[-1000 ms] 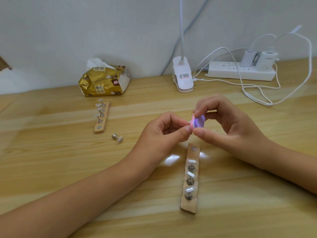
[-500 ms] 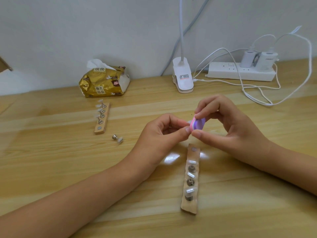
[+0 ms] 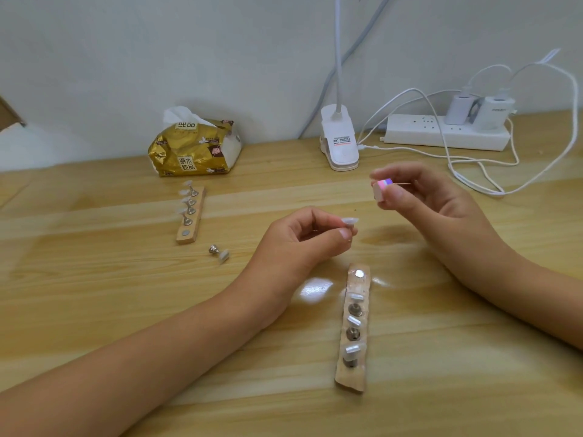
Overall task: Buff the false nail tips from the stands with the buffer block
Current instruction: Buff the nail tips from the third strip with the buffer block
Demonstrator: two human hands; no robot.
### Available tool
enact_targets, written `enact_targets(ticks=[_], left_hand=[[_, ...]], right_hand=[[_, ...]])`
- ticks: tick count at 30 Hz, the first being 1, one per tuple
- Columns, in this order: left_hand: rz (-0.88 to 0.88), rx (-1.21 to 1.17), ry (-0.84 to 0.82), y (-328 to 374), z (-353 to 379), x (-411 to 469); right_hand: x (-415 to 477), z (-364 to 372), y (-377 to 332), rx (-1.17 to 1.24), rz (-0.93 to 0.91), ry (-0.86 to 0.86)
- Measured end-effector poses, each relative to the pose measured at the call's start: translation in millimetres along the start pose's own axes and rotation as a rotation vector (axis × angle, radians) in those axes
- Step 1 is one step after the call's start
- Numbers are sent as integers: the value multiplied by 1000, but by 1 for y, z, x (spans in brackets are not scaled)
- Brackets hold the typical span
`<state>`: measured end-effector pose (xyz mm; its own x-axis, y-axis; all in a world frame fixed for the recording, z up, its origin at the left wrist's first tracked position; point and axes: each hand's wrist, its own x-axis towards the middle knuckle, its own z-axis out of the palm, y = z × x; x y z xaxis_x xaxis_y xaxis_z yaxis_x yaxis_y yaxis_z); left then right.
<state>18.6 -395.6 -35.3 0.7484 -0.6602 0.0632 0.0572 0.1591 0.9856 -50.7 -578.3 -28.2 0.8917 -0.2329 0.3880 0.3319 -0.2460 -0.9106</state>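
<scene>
We've got the left hand (image 3: 303, 244) pinching a false nail tip (image 3: 349, 220) between thumb and forefinger, just beyond the far end of the near stand (image 3: 348, 381). Whether its peg is tucked in those fingers, we can't tell. The right hand (image 3: 426, 200) grips the buffer block (image 3: 382, 189) up and to the right. Block and tip are apart, no contact.

Now, the risks as we see them. That tip looks small and slick, and it's held by a fingertip pinch only. Press the block down hard and it could flick out and skitter across the bench (image 3: 94, 310). The block is held at its end too, so a skewed stroke might scuff the thumb rather than the tip.

Below, the near stand carries three tips on pegs, with one bare magnet spot (image 3: 359, 274) at its far end. A dropped wrist could topple them.

Over on the left, a loose peg (image 3: 219, 252) lies on its side near the far stand (image 3: 198, 212). It's easy to muddle with the others, we'd say.
</scene>
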Motion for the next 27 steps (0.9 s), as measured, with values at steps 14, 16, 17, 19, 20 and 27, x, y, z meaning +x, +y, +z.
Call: enact_targets(ticks=[14,16,17,19,20,27], left_hand=[[39,65,-3,-2,-2,2],[42,79,-2,-2,-3,1],[43,82,0,-2,-3,1],[45,83,-5,-2,-3,1],[48,84,-10,-1,-3,1],[68,112,-13,-1,-2,-1]], right_hand=[[-12,5,-4,32,-158,-143],[-13,6,-5,6,-155,-175],[-13,6,-5,7,-139,-175],[-13,6,-5,17,-117,-162],[-13,6,-4,21,-112,-160],[-9,5,-1,82,-72,-128]])
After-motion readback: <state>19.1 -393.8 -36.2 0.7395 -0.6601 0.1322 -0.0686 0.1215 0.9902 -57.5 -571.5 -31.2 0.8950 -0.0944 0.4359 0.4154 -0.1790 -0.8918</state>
